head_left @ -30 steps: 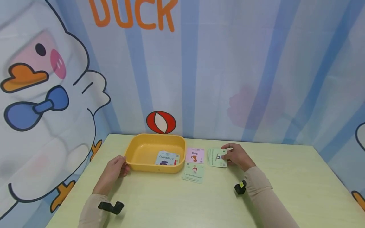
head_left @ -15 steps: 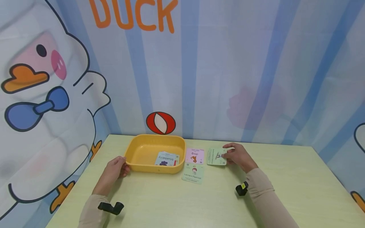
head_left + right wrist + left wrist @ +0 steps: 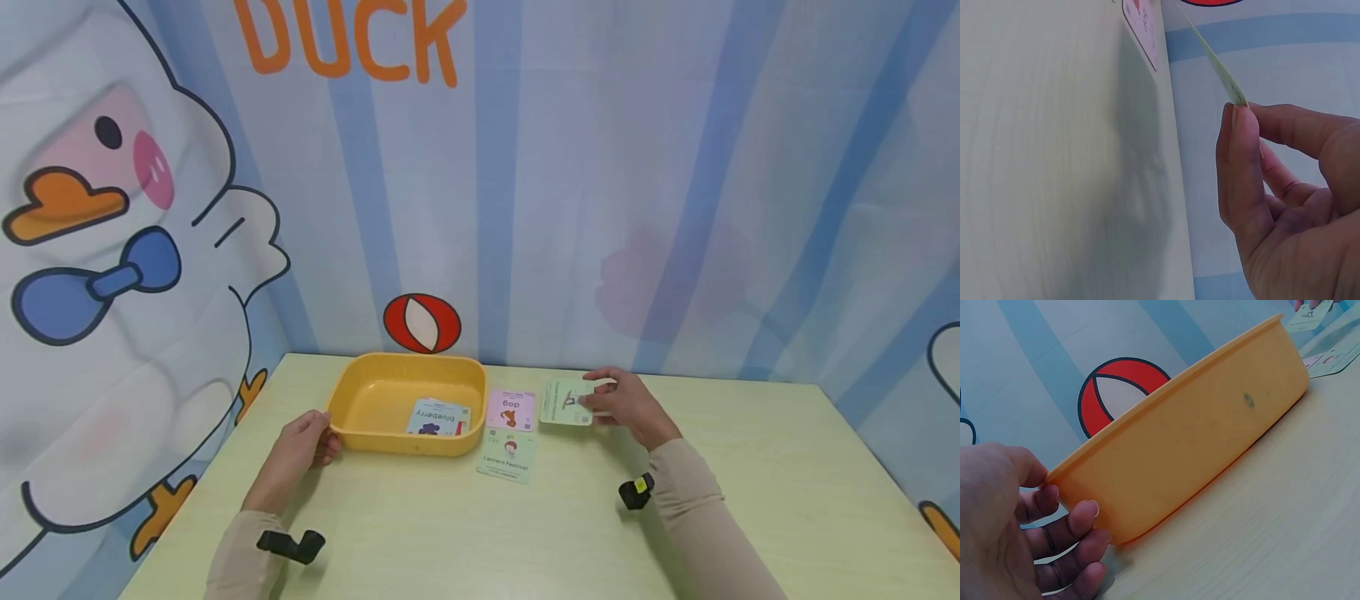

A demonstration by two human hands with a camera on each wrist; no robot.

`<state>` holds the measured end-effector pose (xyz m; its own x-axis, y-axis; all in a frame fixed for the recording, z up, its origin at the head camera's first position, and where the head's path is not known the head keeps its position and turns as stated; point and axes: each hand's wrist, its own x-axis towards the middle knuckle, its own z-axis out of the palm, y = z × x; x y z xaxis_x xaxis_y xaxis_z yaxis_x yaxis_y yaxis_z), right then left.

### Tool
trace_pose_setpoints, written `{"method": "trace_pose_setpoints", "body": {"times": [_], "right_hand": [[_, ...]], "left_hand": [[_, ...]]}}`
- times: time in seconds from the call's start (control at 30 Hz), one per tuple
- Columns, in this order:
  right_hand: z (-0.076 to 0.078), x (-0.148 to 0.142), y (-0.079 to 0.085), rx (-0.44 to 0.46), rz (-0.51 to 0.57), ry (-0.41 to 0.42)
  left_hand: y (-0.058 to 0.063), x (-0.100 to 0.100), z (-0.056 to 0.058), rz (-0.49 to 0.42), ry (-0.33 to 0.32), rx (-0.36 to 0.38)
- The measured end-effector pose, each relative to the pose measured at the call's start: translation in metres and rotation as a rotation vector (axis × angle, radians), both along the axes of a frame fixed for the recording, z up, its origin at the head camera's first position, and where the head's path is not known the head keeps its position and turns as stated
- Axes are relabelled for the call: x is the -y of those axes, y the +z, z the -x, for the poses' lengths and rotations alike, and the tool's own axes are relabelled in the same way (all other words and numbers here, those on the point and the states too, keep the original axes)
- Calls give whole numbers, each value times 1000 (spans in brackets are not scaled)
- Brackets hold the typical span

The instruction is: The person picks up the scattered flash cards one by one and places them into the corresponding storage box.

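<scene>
My right hand (image 3: 628,407) pinches a light green flashcard (image 3: 562,404) by its right side. The right wrist view shows this card (image 3: 1222,75) nearly edge-on between thumb and fingers, raised off the table. My left hand (image 3: 300,446) holds the near left corner of a yellow plastic tray (image 3: 375,442), with thumb and forefinger at the rim in the left wrist view. In the tray lies a blueberry card (image 3: 442,419), with at least one other card under it. A pink dog card (image 3: 512,410) and a green Lantern Festival card (image 3: 507,458) lie just right of the tray.
The pale wooden table (image 3: 450,533) meets a printed duck backdrop (image 3: 540,208) close behind the tray and cards. A black wrist camera (image 3: 636,492) sits on the right sleeve, another camera (image 3: 292,546) on the left.
The green flashcard has come up off the table in my right hand and shifted slightly left and away. My left hand and the tray have stayed in place.
</scene>
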<state>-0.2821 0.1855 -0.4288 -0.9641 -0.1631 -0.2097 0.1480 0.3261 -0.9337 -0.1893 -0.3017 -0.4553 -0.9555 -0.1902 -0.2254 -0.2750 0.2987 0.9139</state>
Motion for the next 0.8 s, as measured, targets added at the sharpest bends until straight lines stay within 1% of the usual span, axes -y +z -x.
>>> {"method": "trace_pose_setpoints", "body": {"times": [0.13, 0.4, 0.8], "right_hand": [[-3, 1, 7, -14, 11, 19], [-4, 7, 19, -37, 13, -2], [-7, 12, 28, -92, 46, -38]], "left_hand": [[1, 0, 0, 2, 1, 0], [1, -1, 0, -17, 1, -2], [0, 0, 0, -16, 7, 0]]}}
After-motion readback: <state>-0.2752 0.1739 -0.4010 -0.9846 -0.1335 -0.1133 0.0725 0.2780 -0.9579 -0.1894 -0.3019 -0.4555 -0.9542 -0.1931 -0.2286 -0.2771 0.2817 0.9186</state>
